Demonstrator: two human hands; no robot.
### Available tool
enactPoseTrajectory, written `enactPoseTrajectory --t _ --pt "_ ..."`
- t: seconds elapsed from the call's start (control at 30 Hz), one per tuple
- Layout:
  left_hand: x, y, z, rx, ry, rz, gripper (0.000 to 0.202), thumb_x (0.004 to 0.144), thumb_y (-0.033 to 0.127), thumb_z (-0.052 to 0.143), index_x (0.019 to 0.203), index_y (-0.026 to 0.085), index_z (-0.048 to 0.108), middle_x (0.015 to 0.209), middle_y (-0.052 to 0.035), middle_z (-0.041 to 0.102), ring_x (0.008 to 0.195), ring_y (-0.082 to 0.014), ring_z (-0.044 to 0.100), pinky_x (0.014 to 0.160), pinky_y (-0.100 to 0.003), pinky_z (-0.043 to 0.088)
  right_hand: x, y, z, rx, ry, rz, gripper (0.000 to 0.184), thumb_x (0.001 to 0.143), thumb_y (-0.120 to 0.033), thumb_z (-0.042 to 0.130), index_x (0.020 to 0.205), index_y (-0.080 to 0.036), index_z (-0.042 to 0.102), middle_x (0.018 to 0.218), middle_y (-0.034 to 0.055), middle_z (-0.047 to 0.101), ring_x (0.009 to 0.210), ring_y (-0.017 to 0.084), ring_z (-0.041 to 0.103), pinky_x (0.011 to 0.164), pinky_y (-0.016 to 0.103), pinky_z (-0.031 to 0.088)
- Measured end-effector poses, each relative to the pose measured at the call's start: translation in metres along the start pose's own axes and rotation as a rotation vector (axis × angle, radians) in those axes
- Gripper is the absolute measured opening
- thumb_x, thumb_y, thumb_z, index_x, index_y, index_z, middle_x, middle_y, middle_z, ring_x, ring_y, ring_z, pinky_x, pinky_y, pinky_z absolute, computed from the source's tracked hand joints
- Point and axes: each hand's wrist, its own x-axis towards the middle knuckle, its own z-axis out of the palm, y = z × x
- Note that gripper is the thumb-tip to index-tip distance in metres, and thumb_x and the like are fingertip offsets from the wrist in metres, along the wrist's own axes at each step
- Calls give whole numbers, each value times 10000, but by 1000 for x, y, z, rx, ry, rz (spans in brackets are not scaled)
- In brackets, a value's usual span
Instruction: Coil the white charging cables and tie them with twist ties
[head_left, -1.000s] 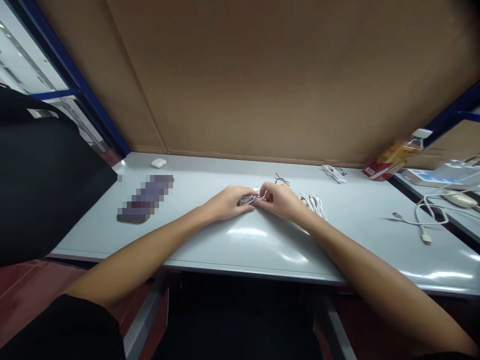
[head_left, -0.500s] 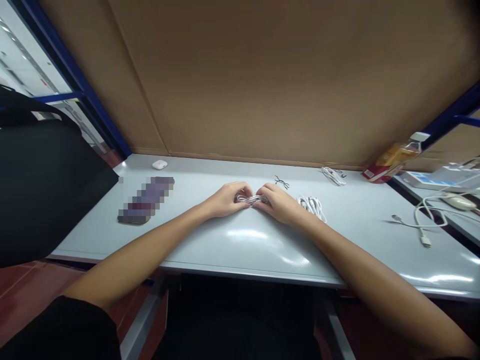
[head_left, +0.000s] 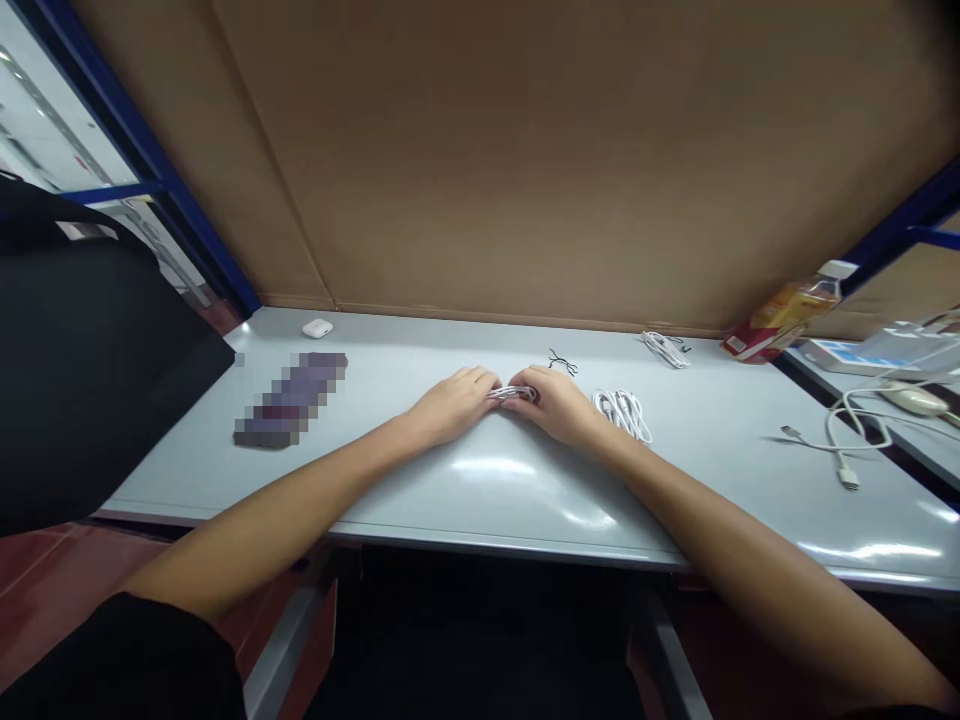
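Observation:
A bundled white cable (head_left: 511, 393) is held between my two hands, just above the table's middle. My left hand (head_left: 459, 402) closes on its left end, with the back of the hand turned up and the fingertips partly hidden. On the other end my right hand (head_left: 553, 402) pinches the loops between thumb and fingers. Right beside my right wrist lies a second coiled white cable (head_left: 622, 413). Several thin black twist ties (head_left: 562, 362) lie behind my right hand.
The grey table (head_left: 495, 500) carries a blurred-out phone (head_left: 292, 400), a white earbud case (head_left: 317, 328), another white cable bundle (head_left: 665, 349), a drink bottle (head_left: 784, 315) and a loose white cable (head_left: 847, 470). A black bag (head_left: 90, 370) overhangs the left; a cardboard panel (head_left: 487, 180) stands behind.
My left hand has turned over and closed further round the cable's left end, covering more of it. My right hand keeps its pinch almost in place.

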Motion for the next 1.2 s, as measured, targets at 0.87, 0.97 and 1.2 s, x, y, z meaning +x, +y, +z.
enactPoseTrajectory --t 0.87,0.97,1.2 --pt "-6 16 -8 -282 -122 119 262 1074 408 366 982 221 525 1059 -68 689 927 -231 648 808 -334 466 -4 -20 12 26 202 -14 116 946 -306 487 867 -246 547 662 -5 629 564 167 511 606 290 373" --pt "-5 14 -6 -208 -125 68 271 1079 402 330 1036 223 530 1060 -81 686 923 -250 649 798 -345 458 0 -16 1 17 146 1 194 987 -377 459 896 -248 572 714 9 655 617 184 552 638 303 386" --pt "-2 8 -14 -225 -118 -42 250 1060 376 338 933 228 495 867 -42 643 760 -224 592 697 -326 417 7 33 -50 -305 241 389 249 938 -419 594 959 -193 696 758 48 671 718 223 593 630 318 369"
